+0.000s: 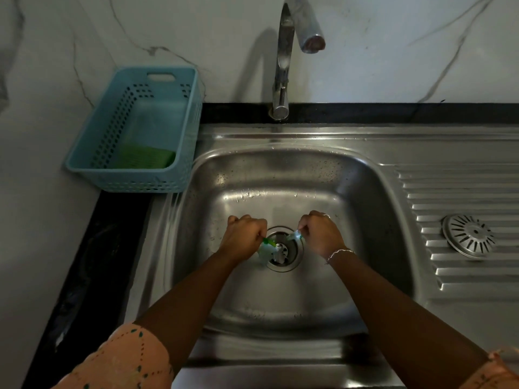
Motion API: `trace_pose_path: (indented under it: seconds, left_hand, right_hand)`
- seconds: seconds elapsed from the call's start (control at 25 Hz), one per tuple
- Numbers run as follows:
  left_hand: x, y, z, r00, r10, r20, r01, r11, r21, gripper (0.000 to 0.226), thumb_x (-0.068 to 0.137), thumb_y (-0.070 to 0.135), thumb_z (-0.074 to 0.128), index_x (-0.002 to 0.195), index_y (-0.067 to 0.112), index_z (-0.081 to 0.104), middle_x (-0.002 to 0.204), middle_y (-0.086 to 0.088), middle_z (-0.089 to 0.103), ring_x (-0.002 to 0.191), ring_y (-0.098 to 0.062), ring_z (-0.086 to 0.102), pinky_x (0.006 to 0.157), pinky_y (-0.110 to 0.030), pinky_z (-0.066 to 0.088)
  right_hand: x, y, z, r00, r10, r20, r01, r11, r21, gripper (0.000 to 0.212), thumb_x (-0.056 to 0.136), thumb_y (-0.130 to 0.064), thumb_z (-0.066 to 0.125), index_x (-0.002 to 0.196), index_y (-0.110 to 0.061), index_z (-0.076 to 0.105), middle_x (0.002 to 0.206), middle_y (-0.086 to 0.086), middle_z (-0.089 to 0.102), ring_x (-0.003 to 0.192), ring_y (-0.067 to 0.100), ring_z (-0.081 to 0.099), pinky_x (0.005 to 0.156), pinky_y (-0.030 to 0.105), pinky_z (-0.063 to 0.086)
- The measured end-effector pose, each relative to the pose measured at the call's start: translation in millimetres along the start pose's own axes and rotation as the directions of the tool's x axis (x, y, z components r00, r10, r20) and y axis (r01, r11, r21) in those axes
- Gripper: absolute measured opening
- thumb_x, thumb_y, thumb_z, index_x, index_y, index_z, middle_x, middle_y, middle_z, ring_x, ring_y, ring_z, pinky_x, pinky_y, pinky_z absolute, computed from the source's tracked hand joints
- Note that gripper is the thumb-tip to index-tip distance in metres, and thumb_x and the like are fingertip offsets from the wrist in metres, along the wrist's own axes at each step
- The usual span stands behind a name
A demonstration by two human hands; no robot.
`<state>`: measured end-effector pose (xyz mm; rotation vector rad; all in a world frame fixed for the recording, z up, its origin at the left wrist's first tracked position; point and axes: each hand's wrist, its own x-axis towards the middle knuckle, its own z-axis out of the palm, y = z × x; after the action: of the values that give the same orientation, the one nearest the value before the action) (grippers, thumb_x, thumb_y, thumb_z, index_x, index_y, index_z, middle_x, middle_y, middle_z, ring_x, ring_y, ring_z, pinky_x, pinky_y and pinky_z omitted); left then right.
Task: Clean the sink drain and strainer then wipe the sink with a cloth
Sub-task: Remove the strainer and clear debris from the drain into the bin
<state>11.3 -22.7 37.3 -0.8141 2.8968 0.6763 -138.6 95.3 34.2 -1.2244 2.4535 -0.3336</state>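
Over the open drain (283,249) at the basin's centre, left hand (245,240) and right hand (320,234) each pinch a torn sachet (268,249); tip it fully in, strainer (468,235) waiting at three o'clock

I see silver steel sink (362,192), ridged draining board (460,276). Strainer (468,239) silver, radial slots. Basket (134,130) light blue, perforated, green pad (140,160) inside. Wall (84,37) white marble, grey veins. Sleeve (120,363) peach, dotted diamond pattern. Countertop (92,248) black.
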Motion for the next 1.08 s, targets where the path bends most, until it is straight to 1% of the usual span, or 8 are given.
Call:
trace_pose_path:
  seconds: [0.16,0.28,0.36,0.48,0.6,0.68,0.84,1.08]
  left_hand:
    - [-8.4,11.2,-13.6,0.986,-0.155,-0.054,0.146,0.980,-0.138,0.012,0.082,0.008,0.055,0.085,0.015,0.065,0.090,-0.004,0.070,0.091,-0.021,0.059,0.081,-0.029,0.028]
    - [-23.6,21.3,-24.5,0.958,-0.277,-0.071,0.250,0.932,-0.262,0.013,0.080,0.004,0.057,0.083,0.012,0.067,0.089,-0.006,0.072,0.086,-0.024,0.064,0.083,-0.031,0.042]
    - [-37.7,26.4,-32.4,0.940,-0.324,-0.104,0.268,0.894,-0.358,0.012,0.079,0.000,0.059,0.083,0.007,0.067,0.089,-0.012,0.071,0.081,-0.025,0.063,0.071,-0.027,0.046]
    - [-63.6,31.8,-43.7,0.894,-0.420,-0.153,0.294,0.811,-0.505,0.006,0.076,-0.003,0.063,0.080,0.001,0.067,0.076,-0.012,0.067,0.065,-0.014,0.054,0.055,-0.016,0.038]
    - [-92.5,40.3,-53.5,0.814,-0.552,-0.184,0.320,0.688,-0.651,0.022,0.072,-0.002,0.070,0.060,0.013,0.058,0.057,0.006,0.051,0.054,-0.003,0.045,0.050,-0.008,0.036]
    - [-114.5,46.8,-59.9,0.756,-0.623,-0.200,0.307,0.608,-0.733,0.035,0.070,-0.003,0.072,0.053,0.019,0.050,0.056,0.005,0.049,0.052,-0.005,0.045,0.051,-0.016,0.038]
    - [-168.2,53.1,-71.6,0.659,-0.719,-0.219,0.261,0.492,-0.830,0.032,0.071,-0.006,0.070,0.056,0.015,0.052,0.055,-0.002,0.052,0.051,-0.013,0.047,0.057,-0.029,0.042]
    - [-293.3,42.6,-84.6,0.431,-0.862,-0.269,0.204,0.383,-0.901,0.029,0.073,-0.007,0.068,0.058,0.013,0.053,0.058,-0.005,0.052,0.055,-0.016,0.049,0.064,-0.033,0.047]
  right_hand:
    - [-11.6,-5.5,-15.6,0.996,0.087,-0.011,-0.086,0.990,0.112,0.017,0.085,-0.005,0.055,0.089,-0.007,0.072,0.101,0.013,0.068,0.095,0.029,0.062,0.076,0.026,0.044]
    - [-18.9,-10.1,-25.4,0.995,0.103,0.018,-0.105,0.981,0.163,0.017,0.083,-0.003,0.055,0.087,-0.005,0.071,0.100,0.013,0.071,0.096,0.027,0.064,0.075,0.024,0.042]
    - [-22.3,-14.4,-35.8,0.996,0.082,0.033,-0.087,0.974,0.207,0.016,0.083,-0.002,0.055,0.087,-0.003,0.071,0.100,0.014,0.071,0.097,0.027,0.063,0.074,0.023,0.040]
    - [-29.8,-26.0,-50.4,0.998,-0.002,0.059,-0.014,0.961,0.277,0.013,0.082,0.000,0.059,0.085,0.003,0.070,0.099,0.017,0.072,0.093,0.024,0.063,0.069,0.021,0.039]
    - [-44.6,-41.2,-63.5,0.993,-0.098,0.069,0.067,0.932,0.357,0.013,0.080,0.001,0.062,0.086,0.011,0.068,0.098,0.019,0.071,0.078,0.017,0.061,0.072,0.023,0.040]
    - [-59.0,-54.1,-69.4,0.985,-0.156,0.075,0.113,0.908,0.403,0.016,0.080,0.000,0.063,0.085,0.016,0.065,0.092,0.020,0.070,0.076,0.015,0.057,0.074,0.024,0.040]
    - [-88.3,-90.8,-75.8,0.959,-0.269,0.086,0.200,0.862,0.466,0.015,0.080,-0.002,0.065,0.065,-0.004,0.065,0.059,-0.003,0.055,0.060,0.011,0.049,0.066,0.023,0.038]
    - [-151.3,-170.8,-55.1,0.872,-0.471,0.136,0.345,0.787,0.512,0.006,0.079,-0.003,0.064,0.075,-0.005,0.068,0.056,-0.003,0.051,0.054,0.007,0.041,0.055,0.023,0.032]
